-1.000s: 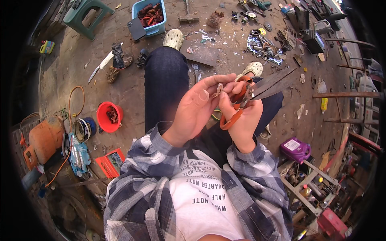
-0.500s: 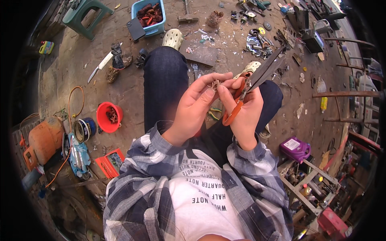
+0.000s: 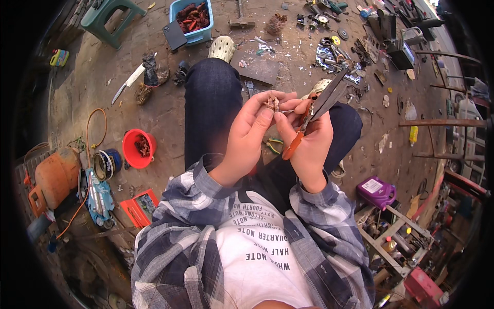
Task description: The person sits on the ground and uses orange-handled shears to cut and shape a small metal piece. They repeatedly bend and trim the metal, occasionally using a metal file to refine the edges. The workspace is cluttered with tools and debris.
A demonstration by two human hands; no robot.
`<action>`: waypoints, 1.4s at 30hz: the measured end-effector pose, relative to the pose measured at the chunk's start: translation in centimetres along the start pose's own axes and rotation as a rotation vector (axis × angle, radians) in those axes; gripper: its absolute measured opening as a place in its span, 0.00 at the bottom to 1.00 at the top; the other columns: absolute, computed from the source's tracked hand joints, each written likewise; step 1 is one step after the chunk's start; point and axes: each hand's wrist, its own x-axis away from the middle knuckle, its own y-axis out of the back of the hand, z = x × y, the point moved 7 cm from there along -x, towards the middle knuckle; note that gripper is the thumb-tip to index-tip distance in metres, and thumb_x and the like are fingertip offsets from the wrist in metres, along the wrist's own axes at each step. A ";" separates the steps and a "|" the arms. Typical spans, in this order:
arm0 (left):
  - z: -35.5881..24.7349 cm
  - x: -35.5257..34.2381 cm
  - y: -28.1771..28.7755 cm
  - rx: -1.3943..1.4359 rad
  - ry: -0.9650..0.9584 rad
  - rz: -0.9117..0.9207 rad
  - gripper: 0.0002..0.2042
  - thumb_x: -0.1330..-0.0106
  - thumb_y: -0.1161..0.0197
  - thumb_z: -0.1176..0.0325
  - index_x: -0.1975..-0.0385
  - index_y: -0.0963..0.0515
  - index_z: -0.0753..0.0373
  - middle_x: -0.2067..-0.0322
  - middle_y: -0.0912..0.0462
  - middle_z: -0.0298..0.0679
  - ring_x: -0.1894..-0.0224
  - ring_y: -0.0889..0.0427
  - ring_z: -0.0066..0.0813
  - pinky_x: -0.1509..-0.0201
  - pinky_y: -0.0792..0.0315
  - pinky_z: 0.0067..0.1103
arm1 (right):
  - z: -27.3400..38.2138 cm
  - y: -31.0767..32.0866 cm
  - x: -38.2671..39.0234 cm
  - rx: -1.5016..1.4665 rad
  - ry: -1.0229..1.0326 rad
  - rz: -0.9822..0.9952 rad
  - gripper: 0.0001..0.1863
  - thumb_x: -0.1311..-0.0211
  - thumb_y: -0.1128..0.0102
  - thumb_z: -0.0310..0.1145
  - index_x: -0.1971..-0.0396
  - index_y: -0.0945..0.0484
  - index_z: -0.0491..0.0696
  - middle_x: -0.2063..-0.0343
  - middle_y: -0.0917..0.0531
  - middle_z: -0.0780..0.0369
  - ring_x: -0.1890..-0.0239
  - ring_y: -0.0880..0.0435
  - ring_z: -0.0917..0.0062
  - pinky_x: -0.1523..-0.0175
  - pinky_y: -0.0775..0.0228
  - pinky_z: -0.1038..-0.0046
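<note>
A small, ragged brownish-pink piece (image 3: 271,103) is pinched in the fingertips of my left hand (image 3: 248,126), over my lap. Its kind is not clear. My right hand (image 3: 312,149) is closed round a pair of scissors (image 3: 329,95) with orange handles; their dark, long blades point up and to the right. The tips of my right thumb and fingers also reach to the piece, close against my left fingertips. To my left stands a red bucket (image 3: 133,160) with reddish-brown bits in it. A light blue basin (image 3: 198,37) ahead holds many dark red pieces.
A knife (image 3: 128,82) lies on the ground at the left, beside a black bag (image 3: 150,69). A green stool (image 3: 110,23) stands at far left. Metal parts (image 3: 332,54) are scattered ahead right. A purple jug (image 3: 376,191) is at the right, an orange tank (image 3: 57,175) at the left.
The scissors have turned slightly in my right hand, their blades now looking closer together. The small piece has tilted and shows more of its pinkish side. Both hands stay in nearly the same place.
</note>
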 end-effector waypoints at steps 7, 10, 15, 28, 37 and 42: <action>-0.7 0.2 0.0 -0.417 -0.124 0.001 0.13 0.30 0.56 0.73 0.49 0.36 0.71 0.52 0.26 0.44 0.52 0.25 0.24 0.47 0.31 0.20 | -0.8 0.4 -0.1 0.058 -0.041 0.009 0.11 0.55 0.37 0.20 0.72 0.29 0.45 0.77 0.24 0.70 0.75 0.33 0.90 0.70 0.39 0.86; -0.4 0.3 0.1 -0.370 -0.115 0.000 0.13 0.30 0.55 0.73 0.49 0.35 0.71 0.51 0.26 0.44 0.51 0.26 0.25 0.46 0.33 0.20 | -1.0 0.2 -0.2 -0.043 -0.086 0.035 0.11 0.54 0.38 0.18 0.72 0.30 0.45 0.75 0.25 0.68 0.74 0.32 0.90 0.68 0.38 0.86; -0.1 0.2 0.2 -0.264 -0.103 0.005 0.14 0.30 0.55 0.72 0.49 0.35 0.71 0.51 0.26 0.45 0.49 0.27 0.26 0.44 0.34 0.21 | -1.1 -0.1 -0.2 -0.285 -0.205 0.057 0.12 0.52 0.40 0.17 0.71 0.34 0.44 0.71 0.25 0.65 0.71 0.30 0.88 0.66 0.37 0.85; -1.3 0.5 -0.2 -0.698 -0.143 0.031 0.16 0.36 0.50 0.80 0.48 0.31 0.71 0.52 0.24 0.45 0.52 0.23 0.26 0.48 0.29 0.20 | -1.1 1.0 -0.5 0.098 -0.038 0.010 0.11 0.55 0.36 0.23 0.75 0.31 0.43 0.80 0.29 0.69 0.78 0.36 0.90 0.76 0.43 0.85; -2.3 0.4 -0.8 -0.768 -0.218 -0.004 0.16 0.46 0.45 0.84 0.57 0.23 0.68 0.60 0.20 0.41 0.60 0.20 0.24 0.56 0.24 0.18 | -1.5 1.2 -0.4 0.046 -0.138 0.130 0.10 0.55 0.37 0.25 0.74 0.31 0.44 0.80 0.28 0.70 0.77 0.34 0.92 0.73 0.40 0.86; -2.8 0.4 -1.3 -0.879 -0.267 0.034 0.17 0.51 0.45 0.86 0.61 0.21 0.66 0.65 0.18 0.41 0.64 0.19 0.25 0.62 0.23 0.18 | -1.2 1.7 -0.5 0.170 -0.181 0.225 0.13 0.58 0.36 0.26 0.74 0.31 0.43 0.81 0.28 0.69 0.78 0.34 0.90 0.73 0.40 0.85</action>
